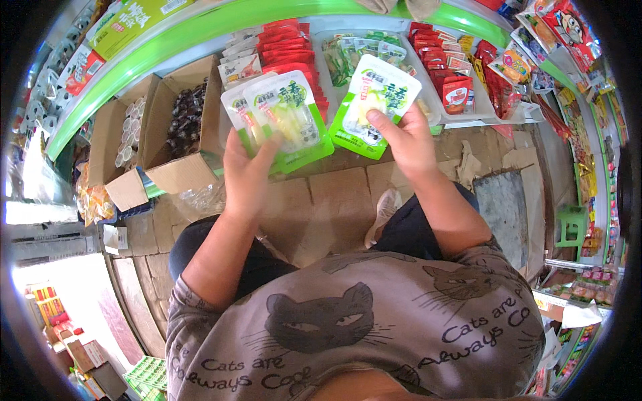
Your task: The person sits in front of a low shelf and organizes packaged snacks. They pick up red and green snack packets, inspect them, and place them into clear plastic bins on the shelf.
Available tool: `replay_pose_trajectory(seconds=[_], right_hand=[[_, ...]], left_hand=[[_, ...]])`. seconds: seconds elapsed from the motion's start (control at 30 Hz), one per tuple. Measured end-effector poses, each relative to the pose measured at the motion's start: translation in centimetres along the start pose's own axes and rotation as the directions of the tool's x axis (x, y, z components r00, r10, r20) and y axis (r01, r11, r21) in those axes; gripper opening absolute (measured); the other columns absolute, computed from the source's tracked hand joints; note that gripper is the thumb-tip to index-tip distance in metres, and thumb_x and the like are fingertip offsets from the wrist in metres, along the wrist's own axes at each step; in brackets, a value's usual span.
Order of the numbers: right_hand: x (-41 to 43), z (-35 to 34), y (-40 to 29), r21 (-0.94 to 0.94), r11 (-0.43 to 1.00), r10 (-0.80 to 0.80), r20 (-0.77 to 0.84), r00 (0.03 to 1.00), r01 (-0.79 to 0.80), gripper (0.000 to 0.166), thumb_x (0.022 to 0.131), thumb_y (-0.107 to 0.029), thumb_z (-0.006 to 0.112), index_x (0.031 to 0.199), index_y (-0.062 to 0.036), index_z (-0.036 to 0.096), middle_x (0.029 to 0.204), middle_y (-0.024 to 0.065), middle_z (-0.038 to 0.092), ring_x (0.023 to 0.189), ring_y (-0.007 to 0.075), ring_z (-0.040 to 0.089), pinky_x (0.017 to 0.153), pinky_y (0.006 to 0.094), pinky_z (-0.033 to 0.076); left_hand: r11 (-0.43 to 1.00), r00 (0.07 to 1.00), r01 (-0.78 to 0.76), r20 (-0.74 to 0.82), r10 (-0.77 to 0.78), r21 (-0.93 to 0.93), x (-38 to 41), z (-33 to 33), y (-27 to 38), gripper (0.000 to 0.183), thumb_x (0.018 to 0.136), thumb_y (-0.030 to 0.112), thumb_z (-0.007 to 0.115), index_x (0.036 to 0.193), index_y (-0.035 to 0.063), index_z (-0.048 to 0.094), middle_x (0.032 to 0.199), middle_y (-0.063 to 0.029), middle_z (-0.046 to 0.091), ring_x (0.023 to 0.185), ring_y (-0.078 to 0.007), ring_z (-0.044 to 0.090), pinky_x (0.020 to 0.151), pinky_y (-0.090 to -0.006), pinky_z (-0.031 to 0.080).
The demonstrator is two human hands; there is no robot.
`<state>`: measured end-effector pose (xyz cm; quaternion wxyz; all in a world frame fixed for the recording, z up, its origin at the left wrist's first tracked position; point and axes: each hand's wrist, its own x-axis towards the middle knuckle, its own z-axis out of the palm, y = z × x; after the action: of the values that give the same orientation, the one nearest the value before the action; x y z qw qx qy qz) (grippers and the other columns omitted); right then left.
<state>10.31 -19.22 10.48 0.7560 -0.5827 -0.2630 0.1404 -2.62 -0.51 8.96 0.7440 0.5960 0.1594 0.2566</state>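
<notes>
Fanned in my left hand [251, 175] are at least two white-and-green snack packets [287, 120], with pale yellow pieces showing through their clear windows. My right hand [409, 140] pinches one similar packet [371, 105] between thumb and fingers, tilted and apart from the others. Just behind it lies a clear plastic tray [326, 95] holding green packets [368, 47]. Red packets [286, 47] stand in a row beyond my left hand, partly covered by the packets I hold.
Left of my hands, an open cardboard box [205, 115] holds dark wrapped pieces [185, 118]; a second box [103, 135] has small round cups. Red packets [436, 55] fill a tray at the right. Cardboard covers the floor [336, 200], and a green stool [571, 225] stands far right.
</notes>
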Motion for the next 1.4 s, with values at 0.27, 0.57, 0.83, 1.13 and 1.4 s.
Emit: replay_pose_trajectory(seconds=[0.27, 0.57, 0.83, 1.13, 1.4], right_hand=[[-0.8, 0.1, 0.8, -0.075, 0.988, 0.146, 0.172, 0.974, -0.135, 0.029, 0.083, -0.009, 0.064, 0.109, 0.0, 0.054, 0.102, 0.0055, 0.063, 0.09, 0.0113, 0.059, 0.078, 0.0273, 0.048], [-1.5, 1.7, 2.4, 0.036, 0.971, 0.224, 0.198, 0.954, -0.235, 0.028, 0.085, -0.012, 0.064, 0.11, -0.0012, 0.055, 0.1, 0.0041, 0.063, 0.089, 0.0095, 0.058, 0.078, 0.0261, 0.048], [-0.8, 0.8, 1.9, 0.13, 0.966, 0.207, 0.133, 0.969, -0.224, 0.025, 0.087, -0.013, 0.06, 0.109, -0.0022, 0.056, 0.102, 0.0044, 0.062, 0.091, 0.0096, 0.057, 0.082, 0.0273, 0.047], [-3.3, 3.7, 4.6, -0.195, 0.978, 0.093, 0.13, 0.987, -0.067, 0.041, 0.082, -0.022, 0.066, 0.112, 0.0014, 0.05, 0.101, 0.012, 0.061, 0.093, 0.0165, 0.057, 0.082, 0.0328, 0.045], [-2.2, 3.0, 6.9, -0.074, 0.993, 0.102, 0.19, 0.977, -0.089, 0.043, 0.082, -0.024, 0.066, 0.113, 0.0008, 0.05, 0.103, 0.0116, 0.063, 0.094, 0.0168, 0.059, 0.084, 0.0326, 0.045]], left_hand=[[0.995, 1.0, 0.027, 0.014, -0.028, 0.096, -0.4, 0.5, -0.5, 0.036, 0.083, 0.002, 0.061, 0.115, -0.0001, 0.047, 0.106, -0.0074, 0.06, 0.095, -0.0135, 0.057, 0.085, -0.0273, 0.045], [1.0, 0.989, 0.007, 0.146, -0.009, 0.013, -1.2, 1.2, -2.0, 0.038, 0.084, 0.005, 0.06, 0.118, -0.0009, 0.045, 0.107, -0.0068, 0.058, 0.095, -0.0118, 0.055, 0.083, -0.0263, 0.044], [0.999, 0.992, 0.041, 0.124, -0.037, -0.024, -1.0, 1.0, -1.5, 0.041, 0.088, 0.011, 0.058, 0.125, 0.0007, 0.042, 0.118, -0.0067, 0.054, 0.105, -0.0144, 0.052, 0.093, -0.0291, 0.039], [0.969, 0.949, 0.246, 0.209, -0.235, -0.027, -2.4, 2.0, -3.1, 0.048, 0.081, 0.012, 0.066, 0.121, -0.0002, 0.042, 0.108, -0.006, 0.055, 0.099, -0.0138, 0.052, 0.087, -0.0286, 0.042], [0.967, 0.981, 0.059, 0.165, -0.102, 0.248, -2.4, 1.6, -4.6, 0.04, 0.094, 0.021, 0.048, 0.127, -0.0007, 0.038, 0.117, -0.0088, 0.051, 0.108, -0.0159, 0.047, 0.095, -0.0294, 0.036]])
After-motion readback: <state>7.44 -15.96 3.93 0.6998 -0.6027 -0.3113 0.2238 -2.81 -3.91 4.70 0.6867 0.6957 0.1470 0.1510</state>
